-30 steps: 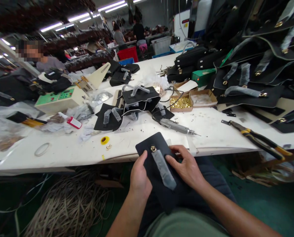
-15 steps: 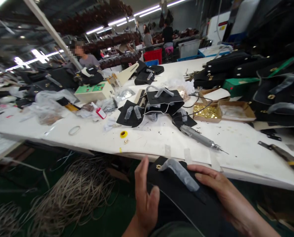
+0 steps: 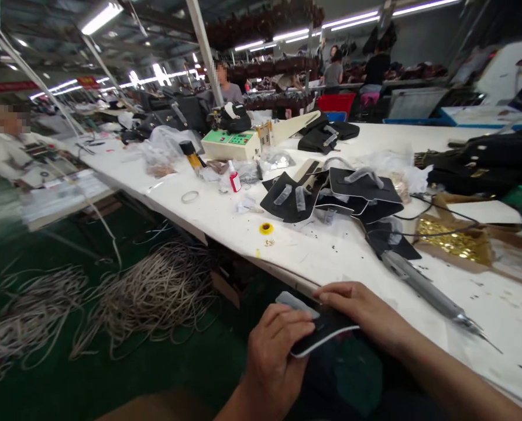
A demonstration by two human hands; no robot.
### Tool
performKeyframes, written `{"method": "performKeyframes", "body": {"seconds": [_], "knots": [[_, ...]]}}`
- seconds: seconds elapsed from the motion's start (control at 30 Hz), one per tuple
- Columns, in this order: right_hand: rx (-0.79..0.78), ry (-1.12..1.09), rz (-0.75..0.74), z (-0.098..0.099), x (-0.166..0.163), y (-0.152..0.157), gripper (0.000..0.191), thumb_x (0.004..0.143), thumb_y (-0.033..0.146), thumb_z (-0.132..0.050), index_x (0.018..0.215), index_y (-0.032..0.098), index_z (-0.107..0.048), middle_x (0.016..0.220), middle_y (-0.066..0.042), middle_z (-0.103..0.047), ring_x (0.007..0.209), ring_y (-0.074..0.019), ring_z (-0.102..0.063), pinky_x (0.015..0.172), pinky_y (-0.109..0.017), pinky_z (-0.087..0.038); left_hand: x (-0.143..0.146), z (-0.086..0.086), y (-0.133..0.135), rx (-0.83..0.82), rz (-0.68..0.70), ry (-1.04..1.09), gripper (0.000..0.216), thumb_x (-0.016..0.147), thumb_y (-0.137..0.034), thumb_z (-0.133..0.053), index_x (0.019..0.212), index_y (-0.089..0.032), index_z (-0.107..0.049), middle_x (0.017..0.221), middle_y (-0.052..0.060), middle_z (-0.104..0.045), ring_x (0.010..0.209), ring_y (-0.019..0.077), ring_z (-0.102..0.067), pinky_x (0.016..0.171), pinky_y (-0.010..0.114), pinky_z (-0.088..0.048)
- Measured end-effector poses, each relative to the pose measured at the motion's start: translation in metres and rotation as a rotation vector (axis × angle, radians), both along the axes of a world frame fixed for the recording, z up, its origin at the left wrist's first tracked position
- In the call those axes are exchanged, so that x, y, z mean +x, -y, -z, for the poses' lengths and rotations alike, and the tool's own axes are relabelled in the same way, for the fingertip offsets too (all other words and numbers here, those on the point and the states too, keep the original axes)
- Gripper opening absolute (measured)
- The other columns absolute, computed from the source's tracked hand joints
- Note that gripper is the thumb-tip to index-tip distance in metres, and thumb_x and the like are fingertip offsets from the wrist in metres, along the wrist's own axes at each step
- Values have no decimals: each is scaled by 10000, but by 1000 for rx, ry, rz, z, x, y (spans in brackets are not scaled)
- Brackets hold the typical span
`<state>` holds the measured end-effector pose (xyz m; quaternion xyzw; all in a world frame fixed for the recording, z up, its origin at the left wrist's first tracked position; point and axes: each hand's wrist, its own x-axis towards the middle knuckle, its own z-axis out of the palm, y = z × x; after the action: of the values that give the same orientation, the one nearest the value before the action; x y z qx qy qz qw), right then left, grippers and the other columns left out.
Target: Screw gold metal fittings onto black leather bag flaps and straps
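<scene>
A black bag flap [image 3: 331, 327] with a pale edge is held tilted in front of me, just off the table's front edge. My left hand [image 3: 274, 351] is closed on its near left side, fingers lying over the top beside the plastic-wrapped handle [image 3: 298, 304]. At its far right edge, my right hand [image 3: 366, 310] grips the flap with bent fingers. The metal fitting on the handle is hidden now. Beyond my hands on the white table [image 3: 296, 263] lie a yellow ring-shaped roll [image 3: 266, 228] and several small gold fittings [image 3: 269, 242].
A grey electric screwdriver [image 3: 428, 292] lies to the right, its bit pointing toward me. More black flaps [image 3: 361, 190] are piled mid-table near a carton of gold parts [image 3: 454, 238]. A red-labelled bottle [image 3: 234, 177] stands farther back. Tangled cord [image 3: 155, 292] covers the floor at left.
The view has swung left. My left hand, formerly raised with fingers apart, has closed on the flap. The flap has turned and tilted, and my right hand still holds it.
</scene>
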<state>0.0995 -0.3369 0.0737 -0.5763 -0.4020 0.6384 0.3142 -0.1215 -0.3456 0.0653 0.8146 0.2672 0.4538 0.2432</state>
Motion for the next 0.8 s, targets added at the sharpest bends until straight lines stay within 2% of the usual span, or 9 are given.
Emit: {"method": "performKeyframes", "body": {"seconds": [0.07, 0.13, 0.17, 0.23, 0.33, 0.43, 0.6, 0.7, 0.8], "knots": [[217, 329, -41, 7, -7, -38, 360, 909, 512, -601, 945, 204, -784, 706, -22, -699, 617, -187, -638, 615, -314, -467, -8, 4, -1, -238, -90, 41, 181, 946, -132, -627, 1082, -219, -709, 1026, 45, -756, 950, 172, -691, 872, 292, -555], [495, 576, -28, 18, -18, -79, 289, 917, 428, -607, 1012, 225, -789, 895, -41, -742, 791, -202, -679, 770, -327, -492, -16, 9, -1, -517, -202, 46, 118, 969, -263, -626, 984, -206, -728, 924, 34, -732, 861, 167, -683, 786, 263, -543], [598, 656, -41, 24, -25, -100, 279, 922, 393, -604, 1063, 234, -785, 983, -48, -743, 852, -204, -682, 821, -327, -489, -19, 11, 0, -650, -247, 51, 175, 968, -332, -629, 926, -191, -725, 864, 29, -711, 806, 164, -668, 737, 252, -532], [667, 771, -115, 38, -39, -135, 296, 951, 358, -574, 1154, 256, -763, 1100, -48, -725, 897, -189, -678, 847, -306, -482, -25, 15, 1, -874, -299, 97, 304, 940, -451, -648, 845, -167, -698, 766, 20, -666, 713, 155, -623, 648, 236, -500], [657, 887, -252, 55, -56, -171, 324, 987, 346, -531, 1241, 287, -724, 1187, -43, -697, 938, -179, -671, 828, -283, -463, -31, 21, 2, -1100, -286, 217, 404, 883, -554, -685, 873, -150, -690, 753, 22, -662, 681, 154, -598, 610, 234, -487], [652, 924, -318, 63, -64, -184, 285, 994, 343, -520, 1154, 292, -750, 1148, -41, -698, 964, -189, -663, 780, -276, -436, -32, 25, -1, -1214, -277, 275, 464, 842, -592, -716, 938, -138, -715, 775, 37, -693, 690, 166, -615, 620, 245, -498], [640, 984, -360, 65, -62, -189, 241, 979, 353, -533, 1030, 255, -748, 1080, -46, -705, 907, -185, -648, 706, -277, -389, -28, 25, -14, -1254, -290, 320, 528, 784, -618, -758, 961, -120, -743, 852, 81, -750, 739, 204, -668, 636, 269, -527], [623, 1006, -395, 64, -58, -195, 173, 928, 322, -593, 976, 233, -733, 1033, -47, -716, 894, -191, -644, 687, -280, -373, -24, 15, -22, -1284, -257, 347, 531, 771, -603, -778, 987, -118, -749, 872, 94, -772, 738, 225, -700, 647, 296, -554], [609, 1015, -438, 62, -56, -201, 174, 901, 306, -620, 1012, 241, -737, 1022, -46, -727, 908, -200, -649, 687, -281, -373, -20, 0, -25, -1291, -209, 413, 525, 780, -586, -780, 1038, -129, -757, 843, 95, -789, 721, 252, -734, 644, 321, -573]]}}
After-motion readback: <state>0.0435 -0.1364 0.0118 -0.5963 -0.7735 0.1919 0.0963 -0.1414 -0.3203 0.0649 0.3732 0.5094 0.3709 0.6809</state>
